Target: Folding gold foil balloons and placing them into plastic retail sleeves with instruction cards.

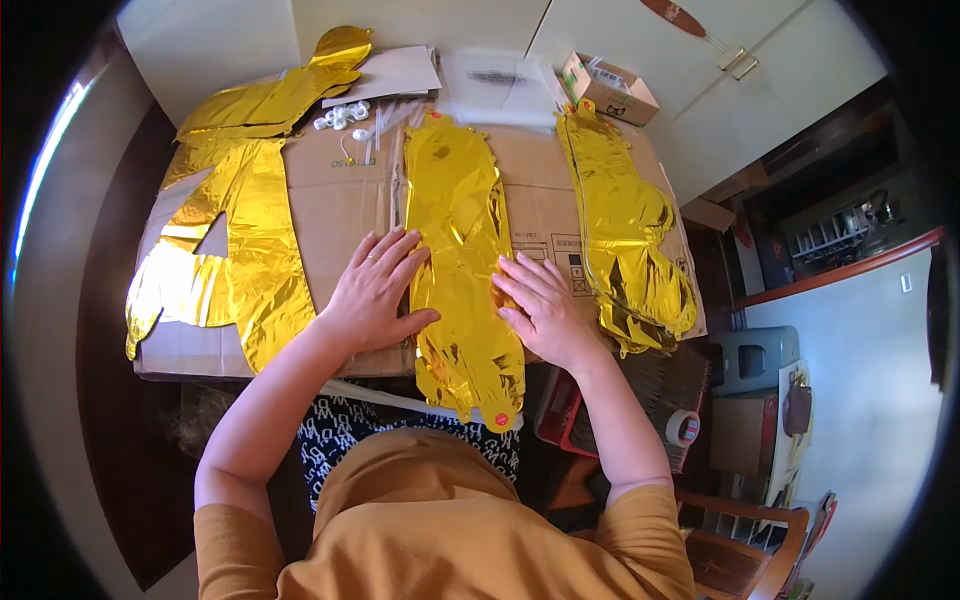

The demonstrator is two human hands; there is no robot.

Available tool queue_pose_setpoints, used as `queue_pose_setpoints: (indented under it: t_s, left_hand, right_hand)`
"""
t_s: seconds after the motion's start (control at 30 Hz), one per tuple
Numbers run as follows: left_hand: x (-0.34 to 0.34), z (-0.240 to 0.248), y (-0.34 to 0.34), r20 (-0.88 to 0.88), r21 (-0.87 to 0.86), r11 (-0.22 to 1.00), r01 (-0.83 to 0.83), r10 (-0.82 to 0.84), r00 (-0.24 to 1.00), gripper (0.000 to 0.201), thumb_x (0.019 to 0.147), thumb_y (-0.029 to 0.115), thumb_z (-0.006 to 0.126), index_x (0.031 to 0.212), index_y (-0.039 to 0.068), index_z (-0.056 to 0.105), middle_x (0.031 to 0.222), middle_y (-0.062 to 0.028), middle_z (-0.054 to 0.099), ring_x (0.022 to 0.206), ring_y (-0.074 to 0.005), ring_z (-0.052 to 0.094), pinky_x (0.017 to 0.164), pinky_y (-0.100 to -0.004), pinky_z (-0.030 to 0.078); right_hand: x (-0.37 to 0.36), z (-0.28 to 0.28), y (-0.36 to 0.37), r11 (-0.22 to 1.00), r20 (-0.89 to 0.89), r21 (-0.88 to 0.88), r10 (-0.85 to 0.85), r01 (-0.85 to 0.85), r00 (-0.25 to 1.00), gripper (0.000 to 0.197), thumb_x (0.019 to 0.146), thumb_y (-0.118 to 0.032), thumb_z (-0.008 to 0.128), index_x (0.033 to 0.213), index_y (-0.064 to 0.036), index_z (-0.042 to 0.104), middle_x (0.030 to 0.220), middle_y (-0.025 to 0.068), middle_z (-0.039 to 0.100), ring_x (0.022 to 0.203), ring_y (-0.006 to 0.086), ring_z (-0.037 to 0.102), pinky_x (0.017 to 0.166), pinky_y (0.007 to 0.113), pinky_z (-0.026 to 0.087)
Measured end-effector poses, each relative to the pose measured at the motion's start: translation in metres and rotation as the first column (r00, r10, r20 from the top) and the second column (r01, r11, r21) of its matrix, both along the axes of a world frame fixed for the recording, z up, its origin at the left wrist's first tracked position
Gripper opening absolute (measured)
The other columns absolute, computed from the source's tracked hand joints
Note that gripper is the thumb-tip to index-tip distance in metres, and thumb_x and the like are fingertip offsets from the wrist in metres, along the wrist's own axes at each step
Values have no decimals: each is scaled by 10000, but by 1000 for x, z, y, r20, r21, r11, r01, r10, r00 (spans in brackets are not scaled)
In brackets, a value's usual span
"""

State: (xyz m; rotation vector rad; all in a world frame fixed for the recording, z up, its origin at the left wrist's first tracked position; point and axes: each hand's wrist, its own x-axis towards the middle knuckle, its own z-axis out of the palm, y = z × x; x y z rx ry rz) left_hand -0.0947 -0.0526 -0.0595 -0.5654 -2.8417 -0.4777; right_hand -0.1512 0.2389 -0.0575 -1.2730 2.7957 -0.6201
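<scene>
A flat gold foil balloon (460, 210) lies lengthwise before me on a cardboard-covered table, its near end hanging past the edge. My left hand (375, 290) rests on its left side, palm down with fingers stretched out. On the opposite side my right hand (545, 305) lies flat, fingertips on the foil. Both hands are open and grip nothing. To the left spreads a gold foil balloon shaped like a letter A (262, 230). Another gold foil balloon (625, 225), folded lengthwise, lies to the right.
More gold foil (255, 105) is piled at the far left. Beside it are white plastic pieces (343, 115), white sheets (395, 75), clear plastic bags (500, 85) and a small open carton (610, 88). A tape roll (683, 428) and wooden chair (730, 560) are at lower right.
</scene>
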Motion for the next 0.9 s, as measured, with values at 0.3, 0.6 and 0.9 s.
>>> queue_pose_setpoints:
  t_s: [0.3,0.6,0.9]
  left_hand:
    - [3,-4,-2,-1,-4,1000,-18,18,1000,839,822,540,705,1450,45,452,1530,-172,421,1467,-350,327,1215,-538,202]
    - [0,-7,-9,-12,-25,999,20,-20,1000,742,870,505,651,1441,68,469,1493,-155,469,1457,-323,351,1219,-580,154]
    - [-18,-1,-20,37,64,997,54,-56,998,539,897,371,675,1349,102,560,1401,-78,569,1429,-290,400,1213,-611,128]
  right_hand:
    - [20,20,-24,988,-140,-151,10,-31,990,460,923,-213,680,1343,-46,593,1487,150,498,1390,340,451,1162,520,327]
    - [73,2,-65,988,-83,-19,153,-155,985,584,916,-310,677,1417,-66,503,1458,236,461,1350,428,430,1108,607,327]
    - [74,4,-64,984,-66,56,171,-168,983,561,919,-317,672,1407,-91,515,1504,222,414,1385,432,390,1128,608,307]
